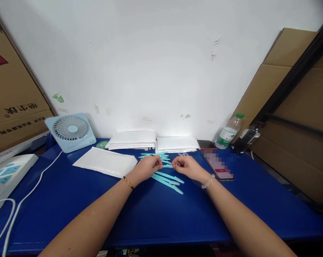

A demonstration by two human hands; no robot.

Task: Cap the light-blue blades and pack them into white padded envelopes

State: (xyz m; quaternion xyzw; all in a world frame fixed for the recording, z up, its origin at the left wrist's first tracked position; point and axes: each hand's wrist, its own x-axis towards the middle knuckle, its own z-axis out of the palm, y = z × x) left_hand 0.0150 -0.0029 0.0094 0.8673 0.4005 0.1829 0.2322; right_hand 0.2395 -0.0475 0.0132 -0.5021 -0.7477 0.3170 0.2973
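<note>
A slim turquoise stick [167, 166] is lying across the gap between my two hands, its near stretch meeting the fingertips of my left hand [148, 166] and its far end reaching those of my right hand [187, 167]. I am pinching it with my left hand, thumb and forefinger closed on it; my right hand is curling with its fingertips drawn together at the tip, though I cannot tell whether they are gripping the stick or something small there. I seem to be at the step of working on that one end, and I judge the move is calling for a steady left pinch and a light, exact right fingertip. More turquoise sticks [167, 181] are lying loose just below and between my hands, and others [161, 154] are fanning out beyond my left hand. Small translucent pieces [183, 154] are sitting just beyond my right hand. A white padded envelope [105, 160] is lying left of my left hand, with two envelope stacks [133, 138] [177, 142] standing farther off. A phone [220, 166] is resting right of my right hand, all on the blue worktop [164, 221].
</note>
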